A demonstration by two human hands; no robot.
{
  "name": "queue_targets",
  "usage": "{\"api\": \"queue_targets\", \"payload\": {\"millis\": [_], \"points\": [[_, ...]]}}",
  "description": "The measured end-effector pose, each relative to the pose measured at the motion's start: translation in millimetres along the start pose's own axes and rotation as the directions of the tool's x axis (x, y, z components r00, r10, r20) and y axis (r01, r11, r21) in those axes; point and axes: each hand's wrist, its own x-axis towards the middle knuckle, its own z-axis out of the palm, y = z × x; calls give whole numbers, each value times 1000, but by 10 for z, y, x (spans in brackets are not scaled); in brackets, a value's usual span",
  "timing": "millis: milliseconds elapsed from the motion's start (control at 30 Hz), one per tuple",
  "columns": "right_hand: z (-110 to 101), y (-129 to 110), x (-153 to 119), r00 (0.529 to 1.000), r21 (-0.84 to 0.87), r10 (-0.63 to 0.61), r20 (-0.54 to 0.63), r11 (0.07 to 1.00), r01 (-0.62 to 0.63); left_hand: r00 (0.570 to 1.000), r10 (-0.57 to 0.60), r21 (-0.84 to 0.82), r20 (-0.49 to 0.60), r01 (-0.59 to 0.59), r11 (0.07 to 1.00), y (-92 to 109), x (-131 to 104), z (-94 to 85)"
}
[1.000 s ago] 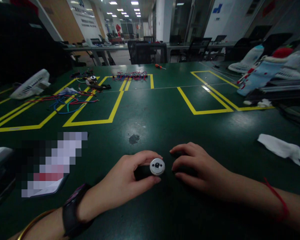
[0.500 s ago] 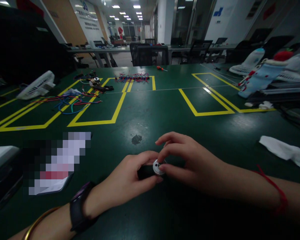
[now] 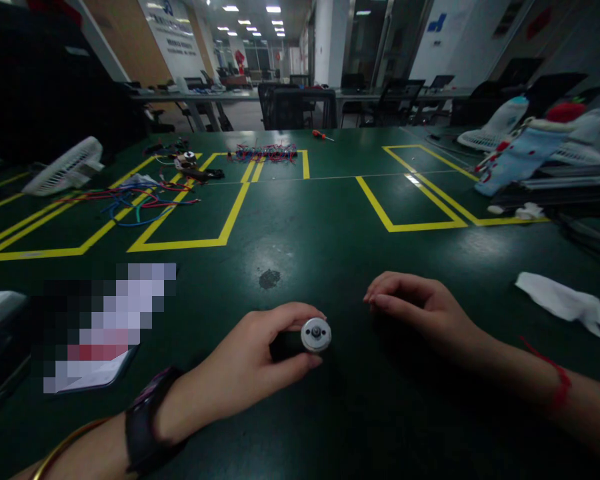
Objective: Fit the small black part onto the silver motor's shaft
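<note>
A small round silver motor (image 3: 316,335) stands low over the green table, its flat end face up with a central shaft and two dark holes. My left hand (image 3: 260,360) holds it by the sides, fingers behind and thumb in front. Off to the right, apart from the motor, is my right hand (image 3: 415,303). Its fingers are curled with the tips close to the thumb. Whether something small sits between those fingertips cannot be made out.
Left of my left hand lies a phone (image 3: 115,320) with a blurred screen. A white tissue (image 3: 563,300) lies at the right. Farther back are coloured wires (image 3: 150,203), a bundle of red-blue wires (image 3: 265,153), an orange screwdriver (image 3: 323,135) and a white fan (image 3: 65,167).
My right hand has come off the top of the motor and moved right, its fingers drawing together. The motor's end face is now uncovered. My left hand still holds the motor.
</note>
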Motion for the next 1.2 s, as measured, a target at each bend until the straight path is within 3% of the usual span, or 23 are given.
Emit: {"api": "queue_targets", "payload": {"millis": [133, 267, 1000, 1100, 1200], "points": [[-60, 150, 27, 977, 388, 158, -144, 917, -91, 1000, -5, 19, 1, 5, 1000, -5, -8, -4], [-64, 154, 48, 966, 478, 206, -156, 872, -109, 1000, -8, 29, -2, 8, 1000, -4, -17, 1], [-7, 93, -15, 978, 326, 171, -123, 937, -123, 1000, -17, 31, -11, 17, 999, 2, -19, 8], [14, 81, -29, 983, 231, 150, -102, 965, -123, 1000, -17, 33, -15, 17, 999, 2, -16, 8], [60, 28, -28, 997, -17, 77, -15, 997, -77, 1000, -9, 32, -19, 10, 999, -5, -15, 9]]}}
